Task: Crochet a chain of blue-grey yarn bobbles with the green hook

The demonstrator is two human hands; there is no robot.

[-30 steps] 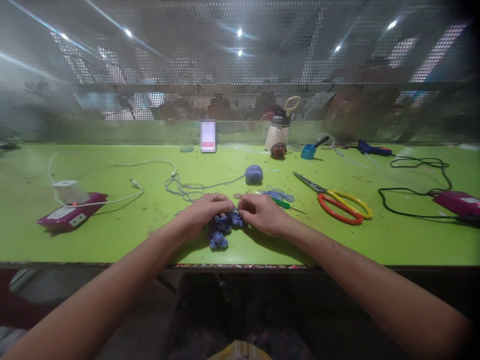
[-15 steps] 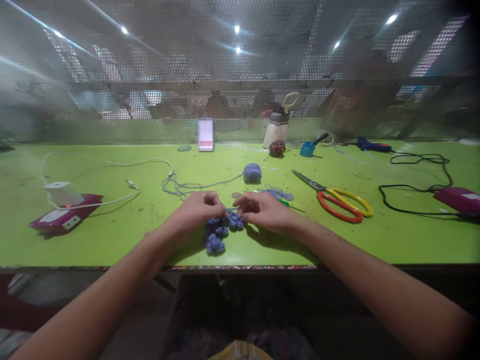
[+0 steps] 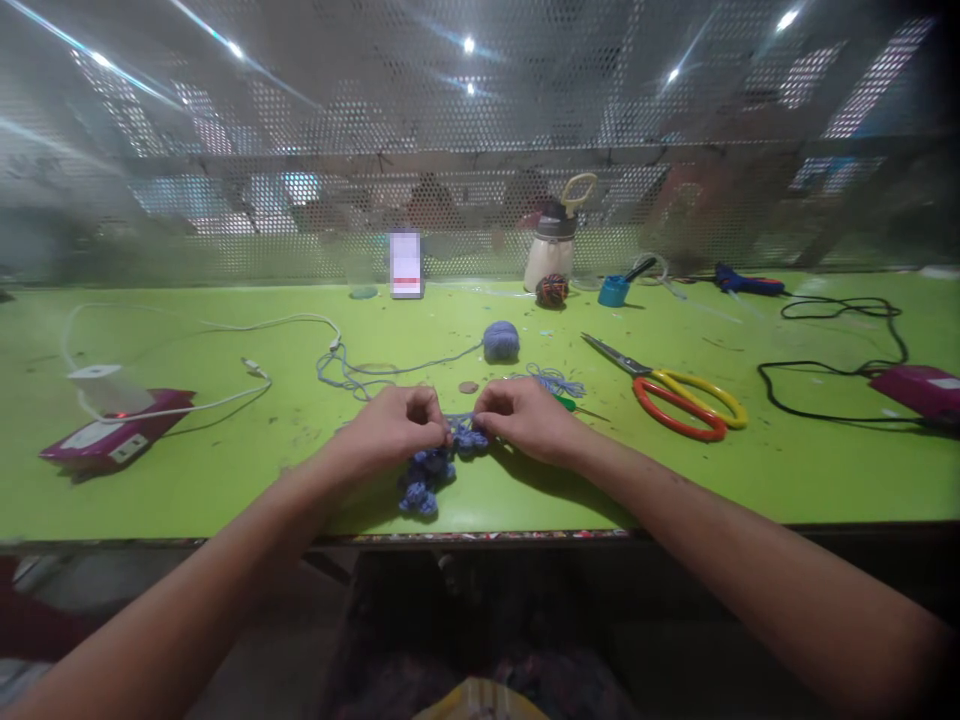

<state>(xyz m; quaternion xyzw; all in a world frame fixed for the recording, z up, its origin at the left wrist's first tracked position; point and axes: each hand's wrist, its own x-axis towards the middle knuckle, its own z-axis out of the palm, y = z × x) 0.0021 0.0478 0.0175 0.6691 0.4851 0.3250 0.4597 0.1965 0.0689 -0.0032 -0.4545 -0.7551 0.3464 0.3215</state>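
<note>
Between my two hands hangs a piece of blue-purple crochet work (image 3: 470, 439) with several bunched, petal-like lumps, its lower part trailing toward the table's front edge. My left hand (image 3: 401, 418) is closed, thumb and forefinger pinching the work's upper left. Opposite it, my right hand (image 3: 521, 415) pinches the right end near a short stretch of yarn. A yarn ball (image 3: 501, 342) of the same colour lies beyond, its strand looping left and back behind my left hand. A crochet hook with a green handle (image 3: 565, 402) lies just past my right hand, beside a loose yarn bundle (image 3: 555, 380).
Scissors (image 3: 679, 405) with red and yellow handles lie right. Purple power blocks (image 3: 120, 432) with cables sit at both sides. Along the back stand a phone (image 3: 406, 264), a bottle (image 3: 550, 255), a dark yarn ball (image 3: 552, 291), a blue pot (image 3: 613, 291) and a glue gun (image 3: 750, 283).
Both hands keep pinching the crochet work. The right fingers have drawn closer together, and the hanging lower lumps have shifted slightly left and down. The view has moved a little.
</note>
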